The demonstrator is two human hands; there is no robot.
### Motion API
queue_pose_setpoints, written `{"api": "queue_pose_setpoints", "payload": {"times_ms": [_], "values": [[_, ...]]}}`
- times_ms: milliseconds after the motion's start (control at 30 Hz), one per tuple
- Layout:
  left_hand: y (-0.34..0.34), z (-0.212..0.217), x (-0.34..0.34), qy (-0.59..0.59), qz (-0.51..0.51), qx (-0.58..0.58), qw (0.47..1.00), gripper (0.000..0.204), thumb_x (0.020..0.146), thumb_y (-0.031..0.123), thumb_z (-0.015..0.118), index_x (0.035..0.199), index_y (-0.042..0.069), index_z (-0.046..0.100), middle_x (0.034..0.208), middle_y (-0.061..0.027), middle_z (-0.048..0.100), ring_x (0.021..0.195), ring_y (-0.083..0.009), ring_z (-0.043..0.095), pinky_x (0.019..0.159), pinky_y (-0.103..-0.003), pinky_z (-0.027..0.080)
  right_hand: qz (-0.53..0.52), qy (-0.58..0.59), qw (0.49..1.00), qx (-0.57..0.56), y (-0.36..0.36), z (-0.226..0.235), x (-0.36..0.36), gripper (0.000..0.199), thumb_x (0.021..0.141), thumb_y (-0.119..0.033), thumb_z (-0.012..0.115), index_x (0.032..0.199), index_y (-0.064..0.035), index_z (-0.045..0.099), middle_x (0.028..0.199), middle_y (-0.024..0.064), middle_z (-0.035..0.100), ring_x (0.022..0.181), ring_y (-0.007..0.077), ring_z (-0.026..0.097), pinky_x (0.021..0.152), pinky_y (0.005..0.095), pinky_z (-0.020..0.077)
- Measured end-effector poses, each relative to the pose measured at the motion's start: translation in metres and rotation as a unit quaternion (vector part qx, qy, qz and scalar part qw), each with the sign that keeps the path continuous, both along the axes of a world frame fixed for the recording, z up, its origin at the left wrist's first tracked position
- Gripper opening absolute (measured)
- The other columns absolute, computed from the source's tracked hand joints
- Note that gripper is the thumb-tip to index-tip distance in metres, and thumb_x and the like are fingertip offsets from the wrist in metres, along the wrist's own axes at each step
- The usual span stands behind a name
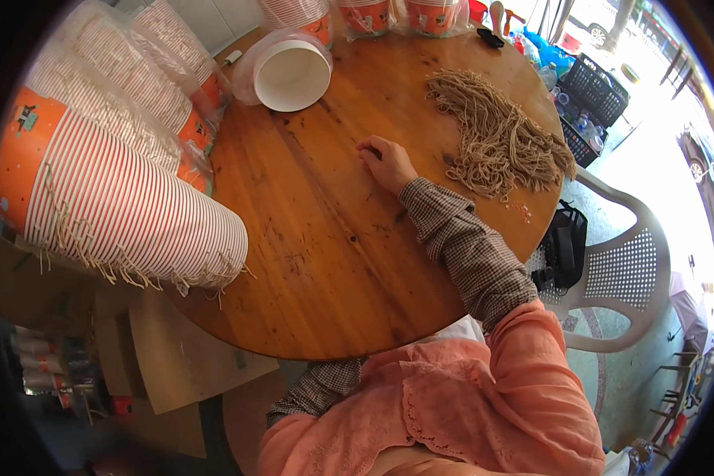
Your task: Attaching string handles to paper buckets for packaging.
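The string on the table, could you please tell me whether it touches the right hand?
Apart: the head view shows bare table between the right hand and string.

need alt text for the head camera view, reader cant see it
A loosely curled right hand is over a round wooden table, between nested orange cups at left and tan strings at right; the left hand is hidden.

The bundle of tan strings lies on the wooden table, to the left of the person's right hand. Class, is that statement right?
Not quite: the head view shows the bundle of tan strings to the right of the person's right hand, not the left. It does lie on the wooden table.
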State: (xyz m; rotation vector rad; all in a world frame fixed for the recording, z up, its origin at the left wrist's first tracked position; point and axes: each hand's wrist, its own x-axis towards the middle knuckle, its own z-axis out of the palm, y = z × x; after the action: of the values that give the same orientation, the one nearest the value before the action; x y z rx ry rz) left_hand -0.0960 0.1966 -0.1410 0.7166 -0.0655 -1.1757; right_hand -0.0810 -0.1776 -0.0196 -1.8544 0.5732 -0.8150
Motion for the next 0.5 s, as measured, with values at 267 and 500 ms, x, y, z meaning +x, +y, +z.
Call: {"api": "queue_pose_setpoints", "payload": {"times_ms": [267,500], "values": [[0.016,-0.004,-0.010,-0.061,-0.007,0.030,0.998,0.033,0.098,0.026,0.048,0.117,0.001,0.060,0.116,-0.0124,0.064,0.110,-0.0271,0.058,0.098,-0.041,0.044,0.014,0.002,1.000,0.026,0.003,0.006,-0.003,0.018,0.090,-0.011,0.058,0.103,-0.0002,0.063,0.083,0.0130,0.067,0.074,0.0199,0.065,0.069,0.0317,0.0519],[0.029,-0.010,-0.015,-0.115,-0.021,0.059,0.991,0.033,0.098,0.025,0.048,0.117,0.001,0.060,0.116,-0.0126,0.064,0.109,-0.0270,0.059,0.098,-0.041,0.044,0.015,0.007,0.999,0.034,0.005,0.009,-0.002,0.018,0.091,-0.011,0.057,0.104,0.0008,0.063,0.084,0.0114,0.066,0.072,0.0186,0.064,0.068,0.0307,0.0512]]}}
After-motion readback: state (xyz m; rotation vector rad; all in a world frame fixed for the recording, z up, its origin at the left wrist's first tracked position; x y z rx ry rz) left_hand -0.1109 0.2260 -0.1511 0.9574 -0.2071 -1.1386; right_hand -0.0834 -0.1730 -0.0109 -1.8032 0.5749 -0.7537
